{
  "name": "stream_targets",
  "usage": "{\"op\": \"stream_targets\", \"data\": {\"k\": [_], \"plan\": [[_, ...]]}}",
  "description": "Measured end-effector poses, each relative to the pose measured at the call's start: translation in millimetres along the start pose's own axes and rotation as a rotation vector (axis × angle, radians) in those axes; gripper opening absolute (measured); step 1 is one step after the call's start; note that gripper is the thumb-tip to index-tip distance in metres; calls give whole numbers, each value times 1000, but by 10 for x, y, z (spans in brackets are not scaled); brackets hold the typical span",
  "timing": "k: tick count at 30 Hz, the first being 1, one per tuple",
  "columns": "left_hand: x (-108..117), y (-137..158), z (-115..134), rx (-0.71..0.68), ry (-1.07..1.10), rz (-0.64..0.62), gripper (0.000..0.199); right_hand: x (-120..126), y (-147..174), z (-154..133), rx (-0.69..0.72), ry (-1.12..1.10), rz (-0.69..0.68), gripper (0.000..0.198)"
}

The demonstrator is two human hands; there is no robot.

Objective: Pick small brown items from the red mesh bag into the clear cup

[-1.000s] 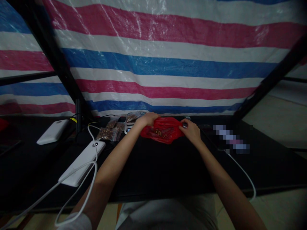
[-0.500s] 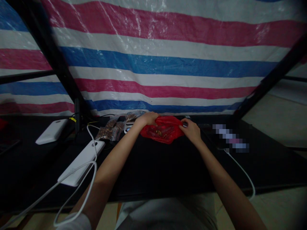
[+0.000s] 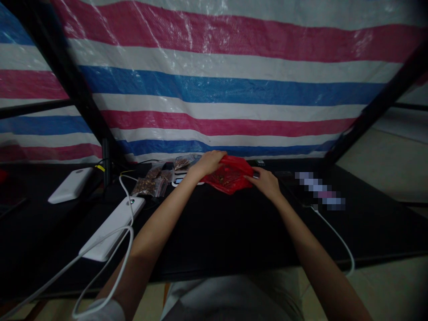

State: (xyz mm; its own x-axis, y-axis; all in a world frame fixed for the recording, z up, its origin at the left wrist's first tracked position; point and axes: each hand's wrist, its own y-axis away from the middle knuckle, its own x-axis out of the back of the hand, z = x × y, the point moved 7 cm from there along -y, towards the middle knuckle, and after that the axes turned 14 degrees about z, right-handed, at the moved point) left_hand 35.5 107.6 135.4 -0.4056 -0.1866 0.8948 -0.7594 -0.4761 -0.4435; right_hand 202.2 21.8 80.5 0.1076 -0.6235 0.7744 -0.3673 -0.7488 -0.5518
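Observation:
A red plastic bag lies spread between my hands near the back of the table, its mouth open toward me. Small brownish bits show inside it. My left hand is closed on the bag's far left edge, with some fingertips hidden behind the plastic. On the right side, my right hand pinches the rim between thumb and fingers. Just left of my left hand, clear zip bags filled with brown pieces lie beside a white device with a small display, partly covered by my wrist.
Two white power banks, one near and one farther back, lie on the black table at left. A white cable loops over my left forearm area. To the right lies a phone with a blurred screen. Striped sheeting hangs behind.
My left hand has shifted slightly right and up along the bag's edge. The bag has changed shape, its left side pulled up and its mouth narrower. My right hand stays at the rim.

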Motion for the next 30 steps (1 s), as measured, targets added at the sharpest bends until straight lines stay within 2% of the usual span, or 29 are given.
{"op": "stream_targets", "data": {"k": [3, 6, 8, 11, 13, 17, 20, 25, 27, 30], "plan": [[-38, -2, 14, -22, 3, -48, 45, -5, 11, -1, -15, 60, -28, 35], [-105, 20, -12, -26, -37, -111, 54, 59, 5, -34, -23, 52, 20, 28], [-134, 35, -41, -9, -73, -127, 49, 112, 1, -53, -30, 22, 63, 26], [-130, 36, -62, 13, -118, -97, 27, 161, 1, -77, -26, -25, 105, 24], [-111, 27, -60, 26, -124, -72, 20, 167, 2, -84, -17, -40, 114, 26], [-86, 15, -32, 25, -95, -60, 20, 133, 4, -76, -6, -38, 100, 30], [-115, 27, -51, 44, -84, -98, 22, 88, 10, -71, 9, -16, 71, 31], [-241, 69, -144, 100, -60, -172, 42, 25, 24, -43, -12, 24, 9, 32], [-263, 64, -158, 96, -33, -137, 48, 13, 23, -14, -45, 41, -14, 33], [-202, 24, -119, 57, -14, 31, 50, 8, 10, 56, -99, 77, -44, 36]]}}
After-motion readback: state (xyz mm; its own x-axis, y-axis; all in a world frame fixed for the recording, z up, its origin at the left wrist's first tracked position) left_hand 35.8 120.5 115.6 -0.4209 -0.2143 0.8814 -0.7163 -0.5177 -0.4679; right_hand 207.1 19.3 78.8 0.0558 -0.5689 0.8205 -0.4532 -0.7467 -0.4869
